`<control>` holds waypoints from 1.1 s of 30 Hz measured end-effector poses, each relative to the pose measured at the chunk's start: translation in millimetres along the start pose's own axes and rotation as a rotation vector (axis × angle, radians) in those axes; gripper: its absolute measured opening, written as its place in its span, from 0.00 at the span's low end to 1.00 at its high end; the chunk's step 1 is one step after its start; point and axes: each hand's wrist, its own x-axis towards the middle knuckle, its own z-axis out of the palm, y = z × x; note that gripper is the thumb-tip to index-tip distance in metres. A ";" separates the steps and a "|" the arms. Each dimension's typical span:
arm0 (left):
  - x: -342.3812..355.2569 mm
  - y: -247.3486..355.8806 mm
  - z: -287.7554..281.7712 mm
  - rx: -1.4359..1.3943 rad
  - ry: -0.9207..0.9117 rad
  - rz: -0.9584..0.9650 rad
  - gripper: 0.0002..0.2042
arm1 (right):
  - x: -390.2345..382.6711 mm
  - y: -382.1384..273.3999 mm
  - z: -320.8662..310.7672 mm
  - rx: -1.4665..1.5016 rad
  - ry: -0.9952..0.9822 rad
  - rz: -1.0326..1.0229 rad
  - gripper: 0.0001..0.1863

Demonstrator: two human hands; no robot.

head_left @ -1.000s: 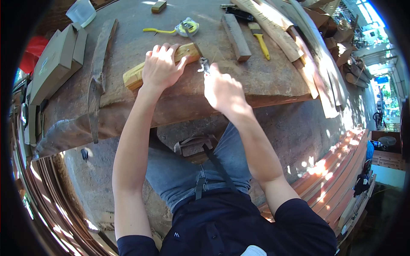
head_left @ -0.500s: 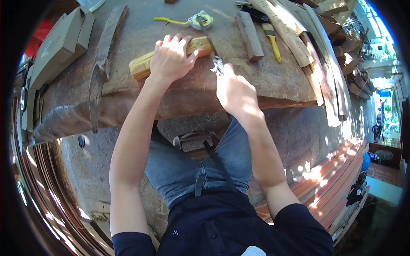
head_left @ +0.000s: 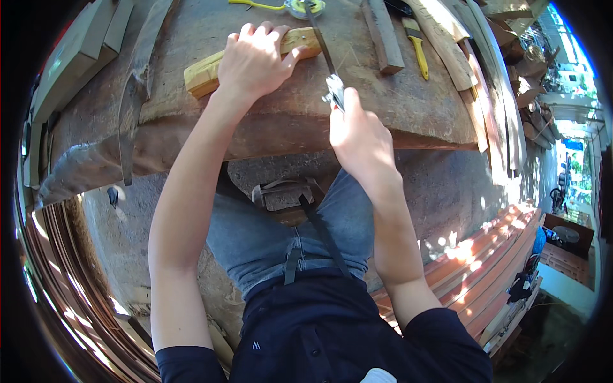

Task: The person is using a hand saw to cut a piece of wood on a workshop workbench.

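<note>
Item: sawing at a slab bench, person seated, viewed from above.

Left hand (head_left: pixel 255 60): lay palm down on a pale wooden block (head_left: pixel 204 71), fingers spread and curled over its far edge, pinning it to the workbench (head_left: pixel 396 108).

Right hand (head_left: pixel 361 137): fist closed around the handle of a hand saw (head_left: pixel 322 48); the thin dark blade ran away from the person, across the block's right end, just beside the left thumb.

Block: lay crosswise near the bench's front, its right end under the blade.

Handling note (judgement): the cut would go best with long, light strokes, the blade kept square to the block, the holding hand pressing straight down, and the thumb kept clear of the teeth.

Also present: a yellow tape measure (head_left: pixel 300 6) at the far edge, a yellow-handled brush (head_left: pixel 418 48), a dark wooden bar (head_left: pixel 383 35) and loose planks (head_left: pixel 479 70) to the right, and stacked boards (head_left: pixel 485 274) on the ground.

Not determinable: the saw handle, buried in the fist; whether a kerf was started, hidden under blade and thumb; the blade's tip, cut off at the upper rim; the dark object (head_left: pixel 281 195) on the lap, unidentified.
</note>
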 end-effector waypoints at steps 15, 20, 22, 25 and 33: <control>-1.9 -4.4 3.4 0.044 0.016 0.047 0.22 | -15.7 9.9 6.0 0.040 -0.050 0.044 0.16; -0.6 -3.7 2.7 0.028 0.004 0.049 0.25 | 41.9 10.9 12.6 -0.040 0.124 -0.091 0.15; 1.9 -3.3 6.4 0.029 0.010 0.042 0.25 | 48.2 19.4 25.5 -0.045 0.150 -0.100 0.15; 0.2 -4.1 3.0 0.039 0.028 0.028 0.25 | 13.8 31.3 21.4 0.062 0.159 -0.161 0.14; -10.3 1.1 -11.8 -0.020 -0.036 -0.009 0.25 | -3.7 10.1 4.5 0.018 0.016 -0.067 0.12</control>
